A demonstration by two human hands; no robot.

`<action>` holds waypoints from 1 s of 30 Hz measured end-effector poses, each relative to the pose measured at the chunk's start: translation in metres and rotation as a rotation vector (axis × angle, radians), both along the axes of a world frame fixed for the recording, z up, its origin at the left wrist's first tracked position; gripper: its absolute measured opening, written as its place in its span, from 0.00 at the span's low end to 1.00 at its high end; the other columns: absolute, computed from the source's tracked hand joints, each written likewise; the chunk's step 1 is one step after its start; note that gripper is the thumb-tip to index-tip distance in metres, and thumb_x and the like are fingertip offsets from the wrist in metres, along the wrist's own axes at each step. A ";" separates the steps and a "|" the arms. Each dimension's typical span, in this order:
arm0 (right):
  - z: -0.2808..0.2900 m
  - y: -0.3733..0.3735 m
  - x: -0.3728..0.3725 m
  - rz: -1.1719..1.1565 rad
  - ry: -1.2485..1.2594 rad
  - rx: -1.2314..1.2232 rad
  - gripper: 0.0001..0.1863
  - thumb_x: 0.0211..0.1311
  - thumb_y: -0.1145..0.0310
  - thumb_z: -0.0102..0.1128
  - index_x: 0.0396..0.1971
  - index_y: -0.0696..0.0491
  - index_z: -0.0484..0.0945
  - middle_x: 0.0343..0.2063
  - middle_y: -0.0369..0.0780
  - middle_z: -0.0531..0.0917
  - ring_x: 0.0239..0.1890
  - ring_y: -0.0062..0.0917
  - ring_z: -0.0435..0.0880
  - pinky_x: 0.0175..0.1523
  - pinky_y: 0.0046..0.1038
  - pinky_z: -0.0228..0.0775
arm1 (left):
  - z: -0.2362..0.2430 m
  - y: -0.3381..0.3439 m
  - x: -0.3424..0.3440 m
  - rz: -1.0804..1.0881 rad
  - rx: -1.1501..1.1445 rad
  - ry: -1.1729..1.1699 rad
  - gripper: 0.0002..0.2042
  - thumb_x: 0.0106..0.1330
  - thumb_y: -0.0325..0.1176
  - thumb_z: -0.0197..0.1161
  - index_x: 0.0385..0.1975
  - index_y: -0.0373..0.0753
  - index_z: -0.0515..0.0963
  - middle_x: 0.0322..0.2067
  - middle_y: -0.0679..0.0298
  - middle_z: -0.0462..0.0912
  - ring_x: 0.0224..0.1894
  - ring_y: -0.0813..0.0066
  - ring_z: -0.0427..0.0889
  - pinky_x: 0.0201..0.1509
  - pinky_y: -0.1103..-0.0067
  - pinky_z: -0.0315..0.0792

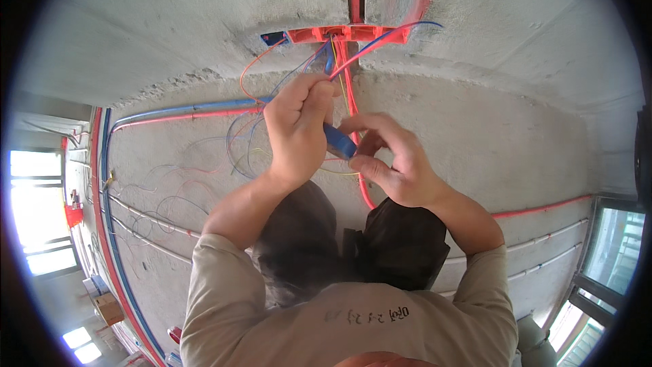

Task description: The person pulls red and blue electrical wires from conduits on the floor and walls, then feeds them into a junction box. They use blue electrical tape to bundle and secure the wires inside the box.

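My left hand point(293, 129) is closed in a pinch around a bundle of red and blue wires point(377, 46), whose free ends stick out up to the right. A roll of blue tape point(340, 141) sits just below that grip, between both hands. The curled fingers and thumb of my right hand point(402, 166) hold the roll at its edge. Beyond my hands, a row of orange junction boxes point(367, 32) is set into the grey wall, with a dark blue box point(274, 39) at its left end. Several wires come out of them.
Thin loose wires point(248, 143) curl left of my left hand. Red conduit point(350, 88) drops from the boxes, and a blue conduit point(190, 107) runs leftward. White pipes point(153, 241) cross the floor. A window point(614, 241) stands at right, a cardboard box point(107, 308) at far left.
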State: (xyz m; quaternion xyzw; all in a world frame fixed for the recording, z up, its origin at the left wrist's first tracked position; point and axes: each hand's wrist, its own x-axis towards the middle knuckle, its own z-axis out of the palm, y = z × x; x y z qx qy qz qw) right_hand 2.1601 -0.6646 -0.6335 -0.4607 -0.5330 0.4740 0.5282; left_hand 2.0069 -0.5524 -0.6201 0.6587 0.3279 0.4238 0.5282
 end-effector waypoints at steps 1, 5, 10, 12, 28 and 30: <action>0.005 -0.001 -0.002 -0.110 -0.155 0.096 0.19 0.64 0.79 0.63 0.55 0.61 0.76 0.44 0.42 0.86 0.36 0.23 0.86 0.44 0.25 0.78 | -0.001 0.001 0.001 0.013 0.052 0.038 0.09 0.75 0.28 0.59 0.39 0.28 0.81 0.22 0.67 0.77 0.23 0.85 0.71 0.26 0.84 0.64; -0.004 0.002 -0.004 -0.222 -0.419 0.309 0.12 0.58 0.83 0.65 0.42 0.58 0.83 0.33 0.45 0.87 0.27 0.31 0.87 0.31 0.29 0.77 | -0.006 -0.004 0.000 -0.043 0.177 0.099 0.05 0.74 0.25 0.59 0.39 0.31 0.81 0.22 0.67 0.77 0.24 0.84 0.71 0.27 0.82 0.66; -0.004 0.002 -0.010 -0.308 -0.702 0.451 0.07 0.50 0.80 0.66 0.28 0.54 0.79 0.23 0.42 0.83 0.20 0.37 0.82 0.25 0.33 0.73 | -0.016 -0.004 0.000 -0.033 0.331 0.160 0.05 0.74 0.26 0.59 0.39 0.32 0.81 0.21 0.66 0.76 0.23 0.85 0.71 0.25 0.81 0.65; -0.006 0.003 -0.011 -0.352 -0.802 0.473 0.08 0.45 0.78 0.66 0.25 0.54 0.76 0.20 0.41 0.79 0.18 0.38 0.80 0.24 0.35 0.71 | -0.020 -0.005 0.003 -0.045 0.329 0.158 0.05 0.74 0.25 0.60 0.39 0.31 0.81 0.22 0.66 0.77 0.22 0.84 0.71 0.25 0.81 0.66; -0.027 0.008 0.001 -0.297 -0.390 0.459 0.13 0.56 0.79 0.64 0.43 0.61 0.79 0.45 0.47 0.79 0.43 0.32 0.82 0.44 0.33 0.78 | -0.020 0.008 0.014 0.021 -0.062 0.062 0.11 0.73 0.29 0.57 0.30 0.30 0.81 0.17 0.67 0.72 0.21 0.84 0.67 0.24 0.79 0.62; -0.028 0.008 0.003 -0.203 -0.289 0.426 0.13 0.61 0.81 0.64 0.46 0.62 0.79 0.53 0.47 0.76 0.51 0.31 0.80 0.52 0.32 0.78 | -0.015 0.006 0.016 0.025 -0.076 0.071 0.10 0.72 0.29 0.57 0.30 0.30 0.81 0.17 0.67 0.72 0.21 0.84 0.67 0.24 0.79 0.63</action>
